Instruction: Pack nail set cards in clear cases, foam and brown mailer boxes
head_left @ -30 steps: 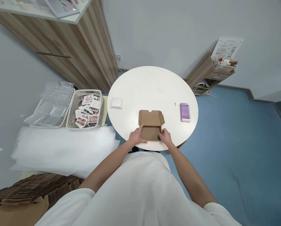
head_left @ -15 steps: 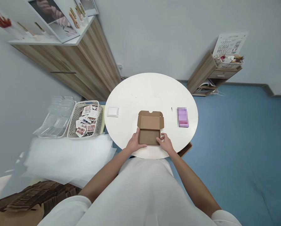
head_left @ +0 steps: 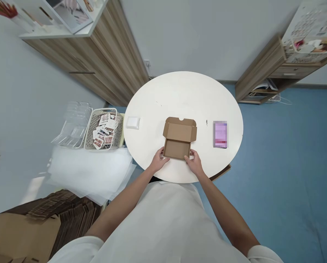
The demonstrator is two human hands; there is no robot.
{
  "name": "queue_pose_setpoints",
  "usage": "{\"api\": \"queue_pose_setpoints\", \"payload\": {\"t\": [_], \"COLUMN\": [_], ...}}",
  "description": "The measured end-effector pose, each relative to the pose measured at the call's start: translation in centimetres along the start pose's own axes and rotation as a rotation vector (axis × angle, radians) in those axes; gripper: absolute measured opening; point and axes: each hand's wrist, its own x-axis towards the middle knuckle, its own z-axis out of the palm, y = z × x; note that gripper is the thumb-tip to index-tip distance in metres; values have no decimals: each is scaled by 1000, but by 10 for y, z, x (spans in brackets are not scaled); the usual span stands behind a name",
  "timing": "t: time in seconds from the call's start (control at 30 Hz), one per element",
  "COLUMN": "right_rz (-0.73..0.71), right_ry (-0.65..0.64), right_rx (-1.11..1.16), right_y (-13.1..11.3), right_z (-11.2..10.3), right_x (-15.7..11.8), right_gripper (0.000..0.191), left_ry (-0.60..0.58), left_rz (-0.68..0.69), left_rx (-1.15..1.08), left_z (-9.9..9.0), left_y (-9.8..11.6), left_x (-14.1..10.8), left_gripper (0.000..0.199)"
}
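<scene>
A brown cardboard box [head_left: 177,149] sits on the white oval table [head_left: 191,91], its lid raised at the back and its inside bare. My left hand [head_left: 158,161] grips the box's front left corner, thumb along the front edge and fingers at the side. At the front right corner, my right hand [head_left: 194,162] holds the box the same way. A small white packet [head_left: 133,122] lies on the table's left side. Toward the right edge lies a purple-pink rectangular item [head_left: 220,134], its surface blurred out.
Left of the table stand a white basket [head_left: 116,128] of small picture cards, clear plastic trays [head_left: 76,124] and a stack of translucent sheets [head_left: 89,171]. Flattened brown cartons [head_left: 29,230] lie lower left. A wooden cabinet [head_left: 108,51] and a low shelf unit [head_left: 264,69] flank the table's far side.
My right hand has moved from the box's front inner edge to its right corner. The box is turned slightly. The whole view has shifted, bringing the table nearer.
</scene>
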Motion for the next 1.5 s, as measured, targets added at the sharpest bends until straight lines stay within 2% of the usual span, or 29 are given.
{"api": "queue_pose_setpoints", "payload": {"t": [0.27, 0.33, 0.4, 0.47, 0.53, 0.63, 0.73, 0.8, 0.9, 0.97, 1.07, 1.2, 1.33, 1.5], "right_rz": [20, 14, -30, -104, -186, -303, -339, -253, 7, 184, 292, 272, 197, 109], "right_ry": [-8, 77, 222, 346, 382, 301, 72, -84, -290, -315, -247, -139, -144, -86], "right_rx": [-9, -32, -48, -52, -41, -19, -77, -28, 158, 256, 361, 421, 388, 333], "right_y": [-2, -2, -2, -7, -20, -57, -107, -136, -164, -172, -174, -176, -176, -166], "right_z": [-6, -7, -6, -3, 4, 29, 75, 114, 171, 201, 232, 254, 261, 255], "right_x": [-1, -6, -13, -20, -24, -21, -5, 14, 49, 73, 102, 121, 122, 104], "right_gripper": [63, 62, 58, 54, 52, 42, 28, 30, 35, 37, 40, 38, 32, 34], "left_ry": [-61, -58, -53, -22, 55, 252, 457, 514, 517, 491, 432, 412, 391, 389], "left_rz": [10, 11, 26, 51, 59, 37, -8, -18, -32, -9, -2, 1, 68, 52], "left_rx": [-16, -9, -1, 24, 59, 71, 69, 51, 15, 5, 19, 111, 165, 46], "left_z": [3, 2, -4, -16, -36, -80, -129, -158, -192, -206, -216, -220, -219, -205], "left_y": [-5, -5, -6, -7, -10, -20, -29, -34, -38, -40, -44, -44, -46, -56], "left_x": [0, -3, -6, -8, -6, 8, 34, 54, 84, 103, 124, 137, 134, 123], "left_gripper": [76, 78, 77, 75, 71, 59, 54, 56, 57, 58, 59, 52, 45, 47]}}
